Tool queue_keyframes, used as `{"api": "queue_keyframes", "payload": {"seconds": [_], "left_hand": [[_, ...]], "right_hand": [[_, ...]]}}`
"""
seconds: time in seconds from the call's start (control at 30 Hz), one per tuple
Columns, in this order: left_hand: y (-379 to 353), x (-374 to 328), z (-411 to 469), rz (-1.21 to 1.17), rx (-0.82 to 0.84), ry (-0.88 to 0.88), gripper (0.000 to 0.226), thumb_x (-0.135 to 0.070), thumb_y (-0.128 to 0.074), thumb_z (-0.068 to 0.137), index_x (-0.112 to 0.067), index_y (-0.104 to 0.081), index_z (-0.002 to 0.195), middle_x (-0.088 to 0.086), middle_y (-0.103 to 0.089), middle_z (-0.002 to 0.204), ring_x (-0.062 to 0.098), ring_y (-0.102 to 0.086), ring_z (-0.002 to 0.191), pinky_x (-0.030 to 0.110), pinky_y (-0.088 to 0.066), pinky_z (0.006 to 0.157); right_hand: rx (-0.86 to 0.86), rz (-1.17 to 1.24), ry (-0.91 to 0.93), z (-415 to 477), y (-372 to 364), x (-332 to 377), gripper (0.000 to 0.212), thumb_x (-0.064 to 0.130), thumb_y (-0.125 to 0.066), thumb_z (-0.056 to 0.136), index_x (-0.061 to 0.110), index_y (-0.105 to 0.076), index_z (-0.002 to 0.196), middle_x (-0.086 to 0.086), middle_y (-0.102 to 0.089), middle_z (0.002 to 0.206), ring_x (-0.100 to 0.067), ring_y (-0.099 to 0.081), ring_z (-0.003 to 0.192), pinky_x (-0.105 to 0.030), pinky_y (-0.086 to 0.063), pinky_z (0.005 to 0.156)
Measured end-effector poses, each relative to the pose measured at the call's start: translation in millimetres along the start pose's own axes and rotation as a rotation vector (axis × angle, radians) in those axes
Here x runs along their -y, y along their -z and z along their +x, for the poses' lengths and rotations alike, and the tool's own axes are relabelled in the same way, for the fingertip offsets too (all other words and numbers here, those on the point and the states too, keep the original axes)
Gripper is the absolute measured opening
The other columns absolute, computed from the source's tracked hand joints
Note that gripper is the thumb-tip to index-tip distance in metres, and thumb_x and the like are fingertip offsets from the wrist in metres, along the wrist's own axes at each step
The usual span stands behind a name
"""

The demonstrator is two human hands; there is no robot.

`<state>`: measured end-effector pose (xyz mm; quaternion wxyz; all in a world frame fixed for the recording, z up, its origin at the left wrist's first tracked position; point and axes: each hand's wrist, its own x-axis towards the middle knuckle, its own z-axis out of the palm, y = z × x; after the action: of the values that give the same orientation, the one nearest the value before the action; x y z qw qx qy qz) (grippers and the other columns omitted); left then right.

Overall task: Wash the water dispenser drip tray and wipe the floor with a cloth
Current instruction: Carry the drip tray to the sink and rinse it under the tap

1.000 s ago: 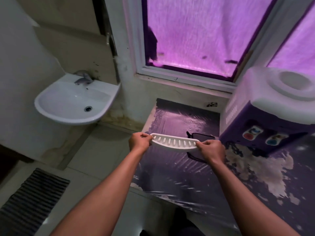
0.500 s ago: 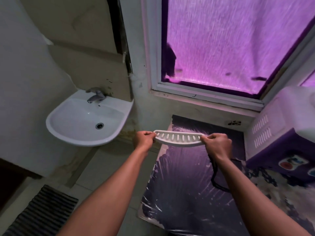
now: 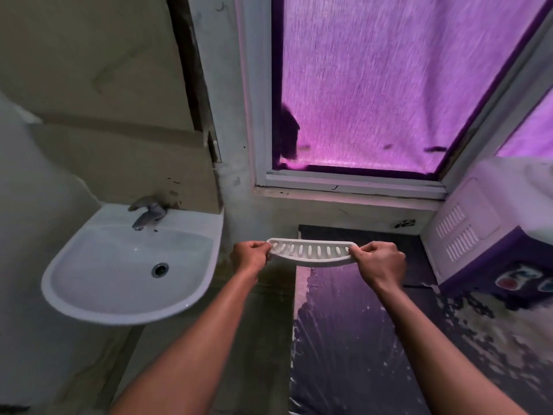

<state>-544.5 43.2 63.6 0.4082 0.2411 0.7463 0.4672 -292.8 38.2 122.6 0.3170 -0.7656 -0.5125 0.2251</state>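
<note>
Since a second ago the whole view's swung left: the sink looks way closer, the dispenser's been pushed off to the right edge, and the black cord that was showing under the tray is gone.

Left hand (image 3: 250,259) is pinching the left end of the tray (image 3: 311,254), thumb on top and fingers curled under. Right hand (image 3: 378,265) has the same kind of grip on the right end. So the white slotted tray is up in the air between both hands, about level, slots facing up, touching nothing else.

Sink (image 3: 89,313) is at 9 o'clock from the tray, just beside the left hand but apart from it, with the tap (image 3: 148,212) at the back and the drain (image 3: 160,269) in the middle of the bowl. Can't tell if there's water in it.

Dispenser (image 3: 466,235) sits at 3 o'clock, white top, purple front. Window (image 3: 389,85) glowing pink-purple is at 12. At 6, under the tray, the left edge of a shiny purple sheet (image 3: 344,339) runs down, with floor (image 3: 263,339) to the left of it.
</note>
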Motion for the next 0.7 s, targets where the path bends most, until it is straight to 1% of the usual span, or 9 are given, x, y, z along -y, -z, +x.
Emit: {"api": "queue_keyframes", "payload": {"seconds": [0.1,0.17,0.23,0.3,0.37,0.43,0.5,0.57,0.7], "left_hand": [[11.5,0.3,13.9,0.031,0.086,-0.004,0.012,-0.020,-0.080,0.072,-0.017,-0.071,0.065,0.007,-0.073,0.064,0.025,-0.072,0.063,0.042,-0.062,0.067],[19.3,0.1,15.8,0.053,0.135,-0.002,0.012,-0.021,-0.080,0.074,-0.017,-0.071,0.068,0.006,-0.073,0.066,0.022,-0.071,0.060,0.039,-0.062,0.063],[27.1,0.1,17.4,0.063,0.170,0.006,0.010,-0.022,-0.081,0.074,-0.015,-0.074,0.073,0.006,-0.074,0.067,0.020,-0.070,0.059,0.038,-0.061,0.061],[34.6,0.9,19.8,0.079,0.202,0.001,0.011,-0.023,-0.082,0.072,-0.014,-0.075,0.075,0.006,-0.074,0.068,0.021,-0.072,0.061,0.039,-0.062,0.064],[42.0,1.7,22.0,0.093,0.215,-0.006,0.010,-0.024,-0.082,0.071,-0.016,-0.075,0.071,0.005,-0.075,0.069,0.021,-0.073,0.064,0.039,-0.062,0.066],[49.2,-1.4,20.6,0.093,0.223,-0.015,0.012,-0.024,-0.082,0.071,-0.014,-0.076,0.074,0.004,-0.075,0.071,0.020,-0.073,0.064,0.036,-0.062,0.066],[55.9,-3.8,19.7,0.082,0.220,-0.020,0.013,-0.021,-0.080,0.075,-0.010,-0.077,0.080,0.006,-0.074,0.073,0.018,-0.070,0.061,0.030,-0.061,0.062],[63.8,-6.2,18.4,0.077,0.204,-0.018,0.009,-0.020,-0.079,0.077,-0.013,-0.075,0.081,0.006,-0.074,0.076,0.018,-0.070,0.062,0.028,-0.060,0.059],[78.7,-1.4,29.8,0.095,0.187,-0.027,0.010,-0.025,-0.080,0.072,-0.020,-0.073,0.067,0.004,-0.075,0.074,0.023,-0.073,0.070,0.042,-0.062,0.072]], "right_hand": [[-0.054,-0.002,-0.042,-21.5,-8.2,8.4,0.024,0.043,-0.073,0.076,0.020,-0.076,0.067,0.001,-0.067,0.062,-0.018,-0.058,0.064,-0.025,-0.039,0.061],[-0.093,-0.010,-0.072,-35.3,-12.8,12.4,0.025,0.042,-0.073,0.076,0.019,-0.076,0.068,0.000,-0.069,0.064,-0.018,-0.059,0.064,-0.025,-0.040,0.061],[-0.123,-0.024,-0.115,-49.0,-16.2,14.6,0.026,0.043,-0.073,0.076,0.018,-0.077,0.070,0.000,-0.065,0.061,-0.020,-0.059,0.064,-0.026,-0.039,0.059],[-0.138,-0.037,-0.135,-60.4,-19.7,16.4,0.028,0.044,-0.073,0.076,0.017,-0.078,0.073,0.000,-0.065,0.061,-0.021,-0.060,0.063,-0.026,-0.040,0.057],[-0.149,-0.042,-0.141,-69.1,-23.3,18.8,0.029,0.045,-0.073,0.076,0.017,-0.079,0.074,0.000,-0.069,0.063,-0.020,-0.062,0.063,-0.025,-0.041,0.057],[-0.155,-0.043,-0.140,-74.7,-26.3,22.5,0.029,0.045,-0.073,0.076,0.017,-0.078,0.074,0.002,-0.066,0.060,-0.018,-0.062,0.061,-0.025,-0.040,0.055],[-0.154,-0.046,-0.136,-76.8,-28.9,28.4,0.029,0.046,-0.073,0.077,0.017,-0.078,0.074,0.003,-0.065,0.059,-0.018,-0.061,0.061,-0.025,-0.040,0.055],[-0.154,-0.041,-0.112,-78.4,-31.1,34.0,0.030,0.046,-0.073,0.077,0.017,-0.079,0.074,0.000,-0.069,0.063,-0.018,-0.061,0.061,-0.026,-0.043,0.058],[-0.144,-0.027,-0.095,-85.5,-42.0,42.3,0.030,0.046,-0.074,0.077,0.016,-0.078,0.073,-0.001,-0.071,0.065,-0.018,-0.059,0.063,-0.027,-0.045,0.062]]}}
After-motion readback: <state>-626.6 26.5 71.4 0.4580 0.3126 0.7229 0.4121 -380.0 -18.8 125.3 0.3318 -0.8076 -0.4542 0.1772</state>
